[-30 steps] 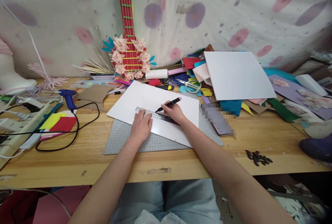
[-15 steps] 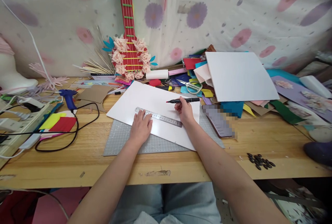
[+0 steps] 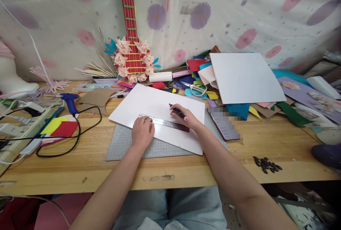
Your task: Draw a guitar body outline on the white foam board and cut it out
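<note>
I see the white sheet (image 3: pixel 157 104) lying at a slant, partly on the grey mat (image 3: pixel 122 143) and partly on the wooden table (image 3: pixel 87 162). I judge it light, fairly stiff foam board or card. It probably slides easily and dents if pinched, so I would hold it by an edge or press it flat from above. The steel ruler (image 3: pixel 166 121) lies across the near part of the sheet. It looks thin, rigid and slick, likely to skate unless weighted. My left hand (image 3: pixel 142 132) lies flat with fingers extended over the ruler's left end, pressing down. My right hand (image 3: pixel 188 119) is closed around the black marker (image 3: pixel 178 112), whose tip sits on the sheet just above the ruler's far edge. The marker is light and hard, and is gripped low on the barrel.

The left palm hides the ruler's left end, and the right hand covers part of its right end. I cannot make out any drawn line on the sheet. The phone (image 3: pixel 223 125) beside the mat is blurred, and the dark bits (image 3: pixel 266 164) near the table edge are too small to identify.
</note>
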Demonstrator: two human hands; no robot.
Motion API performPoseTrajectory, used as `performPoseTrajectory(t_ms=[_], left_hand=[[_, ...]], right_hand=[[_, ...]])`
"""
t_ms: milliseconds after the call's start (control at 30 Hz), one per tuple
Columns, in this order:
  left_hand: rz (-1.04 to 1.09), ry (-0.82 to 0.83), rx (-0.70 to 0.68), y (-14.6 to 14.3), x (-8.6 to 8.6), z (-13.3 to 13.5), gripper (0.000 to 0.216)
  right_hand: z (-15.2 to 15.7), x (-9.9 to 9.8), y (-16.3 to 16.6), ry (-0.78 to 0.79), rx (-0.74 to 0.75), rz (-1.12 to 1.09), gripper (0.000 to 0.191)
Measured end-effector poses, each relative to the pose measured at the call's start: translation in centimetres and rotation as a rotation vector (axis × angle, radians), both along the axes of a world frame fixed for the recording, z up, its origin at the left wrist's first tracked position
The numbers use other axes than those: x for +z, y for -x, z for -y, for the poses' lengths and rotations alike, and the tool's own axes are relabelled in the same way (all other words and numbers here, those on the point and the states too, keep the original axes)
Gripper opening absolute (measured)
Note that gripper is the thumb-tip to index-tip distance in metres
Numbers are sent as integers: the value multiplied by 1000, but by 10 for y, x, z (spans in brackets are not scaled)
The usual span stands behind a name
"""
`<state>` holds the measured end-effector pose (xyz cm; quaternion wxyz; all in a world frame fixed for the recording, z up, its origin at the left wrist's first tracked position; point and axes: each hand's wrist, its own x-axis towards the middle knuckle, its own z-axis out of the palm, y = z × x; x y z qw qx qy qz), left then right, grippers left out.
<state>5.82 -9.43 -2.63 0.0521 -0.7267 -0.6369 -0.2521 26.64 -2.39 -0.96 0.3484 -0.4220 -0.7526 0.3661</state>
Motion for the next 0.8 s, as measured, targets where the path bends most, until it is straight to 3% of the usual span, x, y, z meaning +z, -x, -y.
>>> performPoseTrajectory(t_ms=[100,167,367,567,800], left_hand=[[20,-8,13,1,-1,-1,22],[37,-19,32,1,-2,-2,24],[79,-19,58,4,-4,-3,33],[81,-18,80,5,-6,-4,37],[89,-28,86,6,-9,-4,36]], right_hand=[[9,9,-3,-97,117,317,45],[12,12,-2,-126,159,417,49],[14,14,1,-139,192,503,33],[14,25,-13,-106,192,669,47],[9,35,-37,-6,174,789,46]])
